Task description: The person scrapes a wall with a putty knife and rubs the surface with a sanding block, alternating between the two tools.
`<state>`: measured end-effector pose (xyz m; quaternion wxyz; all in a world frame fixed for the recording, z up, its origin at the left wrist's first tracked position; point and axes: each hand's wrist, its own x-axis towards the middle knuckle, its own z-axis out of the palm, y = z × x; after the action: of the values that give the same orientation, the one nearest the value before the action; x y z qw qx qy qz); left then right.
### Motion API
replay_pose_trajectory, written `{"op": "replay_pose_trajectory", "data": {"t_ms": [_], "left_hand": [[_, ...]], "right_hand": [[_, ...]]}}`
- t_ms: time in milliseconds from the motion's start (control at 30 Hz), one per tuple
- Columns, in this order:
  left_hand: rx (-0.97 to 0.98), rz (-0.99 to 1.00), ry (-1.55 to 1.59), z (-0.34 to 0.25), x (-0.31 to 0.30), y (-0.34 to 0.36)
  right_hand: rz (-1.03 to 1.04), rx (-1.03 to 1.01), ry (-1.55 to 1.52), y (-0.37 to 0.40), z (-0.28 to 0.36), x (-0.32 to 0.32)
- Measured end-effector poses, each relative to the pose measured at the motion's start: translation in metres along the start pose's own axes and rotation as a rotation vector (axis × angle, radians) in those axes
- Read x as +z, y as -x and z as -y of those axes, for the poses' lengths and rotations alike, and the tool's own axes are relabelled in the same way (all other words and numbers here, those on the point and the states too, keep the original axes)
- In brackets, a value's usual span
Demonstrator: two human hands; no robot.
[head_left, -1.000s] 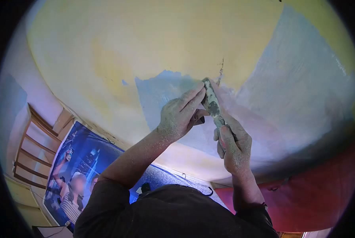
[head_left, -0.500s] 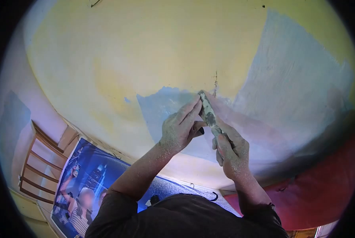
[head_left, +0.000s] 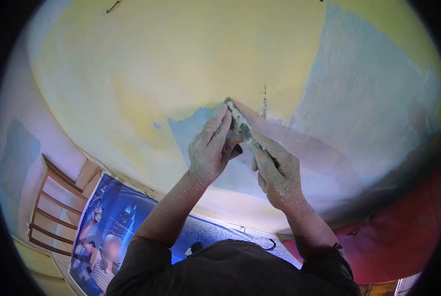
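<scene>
My right hand is closed round the handle of a putty knife, whose blade is smeared with pale, dusty filler and points up and left against the wall. My left hand lies along the blade's left side, fingers straight and pressed together. Under its palm a curled brown sheet with a dark inner side, which looks like sandpaper, sticks out beside the blade. How the sheet sits round the blade is partly hidden by my fingers. Both hands and forearms are dusted white. A blue-grey patch of wall shows beside my left hand.
The yellow wall has a dark vertical crack right of the blade and a large grey patch. Below are a blue printed poster, a wooden slatted frame and a red surface.
Both hands have moved together left and slightly up along the wall, carrying the putty knife with them. The blade tip is now farther from the crack. My grip looks the same.
</scene>
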<state>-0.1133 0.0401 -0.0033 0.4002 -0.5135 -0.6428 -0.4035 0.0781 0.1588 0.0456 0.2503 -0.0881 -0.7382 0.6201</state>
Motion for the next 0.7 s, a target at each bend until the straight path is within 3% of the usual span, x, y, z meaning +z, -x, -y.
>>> {"op": "replay_pose_trajectory", "data": {"t_ms": [100,233,400,500,533,700], "left_hand": [[0.013,0.041,-0.042,-0.004,-0.003,0.003],[0.058,0.045,0.047,-0.009,0.004,0.012],[-0.024,0.003,-0.011,0.011,-0.012,0.002],[0.024,0.088,-0.038,0.013,-0.009,0.013],[0.059,0.051,0.017,0.007,-0.003,0.015],[0.001,0.003,0.077,0.007,-0.001,0.016]], "right_hand": [[0.003,-0.081,0.143,0.009,0.001,-0.002],[-0.011,-0.051,0.095,0.024,0.006,-0.003],[0.035,-0.093,0.089,-0.010,0.008,0.014],[0.020,-0.250,0.182,0.003,-0.005,0.011],[0.007,-0.109,0.147,0.015,0.001,0.009],[0.013,0.034,0.144,0.014,0.018,0.014]]}}
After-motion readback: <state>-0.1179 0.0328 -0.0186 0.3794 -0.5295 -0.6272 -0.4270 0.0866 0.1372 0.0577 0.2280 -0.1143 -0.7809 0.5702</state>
